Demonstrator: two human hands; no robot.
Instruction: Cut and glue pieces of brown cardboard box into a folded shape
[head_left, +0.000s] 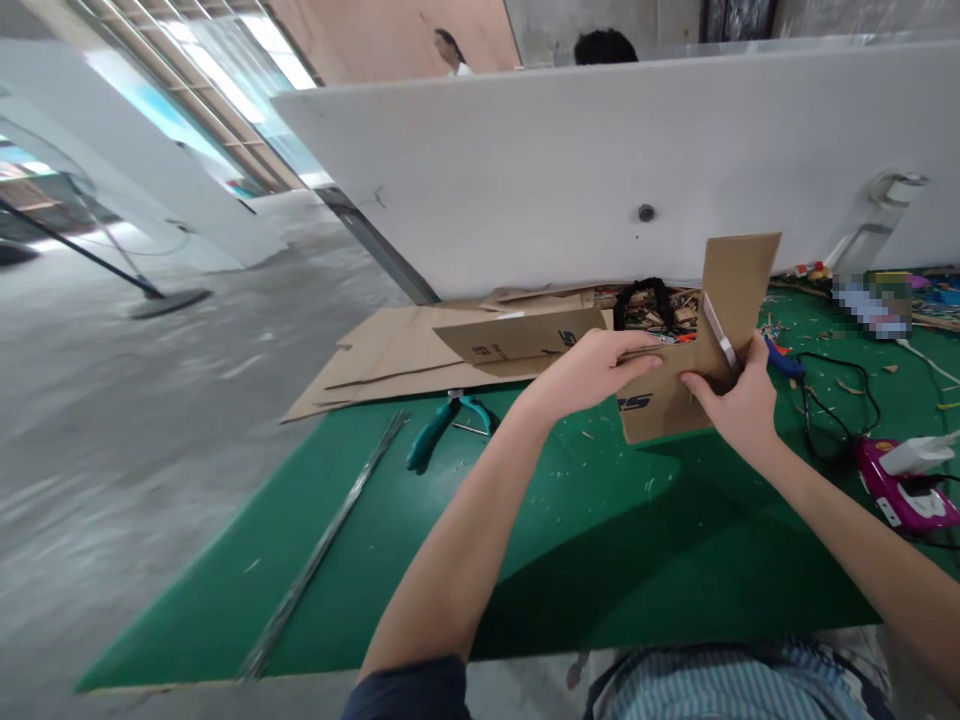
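Both hands hold a brown cardboard box (664, 405) above the green table, its flaps sticking out at the left and upward. My left hand (596, 365) pinches the box's upper edge near the long left flap, fingers over the top. My right hand (739, 400) grips the right side, thumb on the front face and fingers behind. A narrow pale strip (720, 330) lies across the raised flap just above the right hand. Dark blue print shows on the cardboard. The inside of the box is hidden.
Flat cardboard sheets (382, 345) lie behind on the green table (600, 540). Teal-handled pliers (439, 435) and a bundle of thin wires or strips (326, 545) rest at the left. On the right are a blue-handled tool (784, 360) with a cord and a magenta power strip (904, 490). A white partition (525, 190) rises behind.
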